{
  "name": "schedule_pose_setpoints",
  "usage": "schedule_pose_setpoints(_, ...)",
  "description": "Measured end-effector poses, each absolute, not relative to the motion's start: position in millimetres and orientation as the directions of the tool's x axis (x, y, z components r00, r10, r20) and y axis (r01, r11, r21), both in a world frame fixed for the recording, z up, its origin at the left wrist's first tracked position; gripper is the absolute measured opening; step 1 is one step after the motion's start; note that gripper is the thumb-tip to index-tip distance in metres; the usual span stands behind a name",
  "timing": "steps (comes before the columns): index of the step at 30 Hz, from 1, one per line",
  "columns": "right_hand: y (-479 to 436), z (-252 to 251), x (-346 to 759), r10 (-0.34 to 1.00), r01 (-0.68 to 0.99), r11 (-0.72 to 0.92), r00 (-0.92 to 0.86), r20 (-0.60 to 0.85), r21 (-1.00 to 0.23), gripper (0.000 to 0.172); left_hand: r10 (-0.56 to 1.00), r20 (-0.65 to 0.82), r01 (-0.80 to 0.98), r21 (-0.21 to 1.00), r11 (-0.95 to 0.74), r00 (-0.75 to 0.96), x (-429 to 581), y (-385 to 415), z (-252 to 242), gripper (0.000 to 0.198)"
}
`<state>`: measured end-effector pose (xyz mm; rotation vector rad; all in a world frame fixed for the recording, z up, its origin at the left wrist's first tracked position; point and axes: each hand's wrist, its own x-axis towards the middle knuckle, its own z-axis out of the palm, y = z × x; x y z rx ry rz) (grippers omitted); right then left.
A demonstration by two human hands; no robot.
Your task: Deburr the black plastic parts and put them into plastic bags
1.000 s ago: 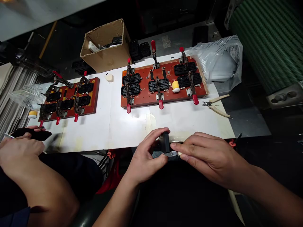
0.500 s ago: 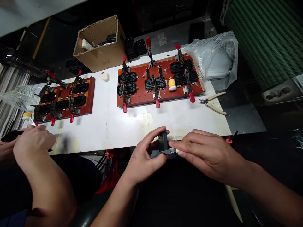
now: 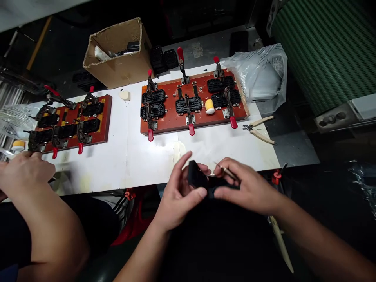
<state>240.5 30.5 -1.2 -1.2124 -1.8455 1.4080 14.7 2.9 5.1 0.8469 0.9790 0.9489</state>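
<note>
My left hand (image 3: 174,199) is closed around a small black plastic casing (image 3: 196,175), its thumb along the lower edge and the index finger raised above. To the right of the casing, my right hand (image 3: 249,187) grips a slim craft knife (image 3: 228,172) with a pale handle. The knife is slightly blurred, its tip pointing up and left, apart from the casing. Both hands are in front of the white-covered table's (image 3: 152,164) near edge. Beyond them lies a red-brown fixture board (image 3: 170,121) with black plastic parts under red-handled toggle clamps.
Cream-handled cutters (image 3: 260,131) lie right of the board, below a clear plastic bag (image 3: 264,74). A yellow-and-white roller (image 3: 209,106) rests on the board. At the back stands a cardboard box (image 3: 123,72). On the left, another person's arm (image 3: 55,223) is near a second fixture board (image 3: 108,117).
The right hand has drawn the knife off the casing and turned its tip upward. The casing has tilted in my left hand. The view has shifted slightly to the right.
</note>
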Motion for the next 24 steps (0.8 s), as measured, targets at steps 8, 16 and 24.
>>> schedule_pose_setpoints(8,15,-13,223,0.972,0.293,0.050,-0.235,-0.022,-0.955,0.006,0.891,-0.439,-0.112,0.886,0.450,0.114,20,5,-4,0.054)
schedule_pose_setpoints(16,19,6,227,0.877,0.247,-0.212,-0.379,-0.295,-0.946,0.022,0.940,-0.011,0.506,0.845,-0.173,0.341,6,6,-7,0.068)
schedule_pose_setpoints(24,25,14,248,0.813,0.348,0.411,-0.559,0.166,-0.842,0.038,0.939,-0.226,0.202,0.963,0.176,0.258,-3,13,7,0.063)
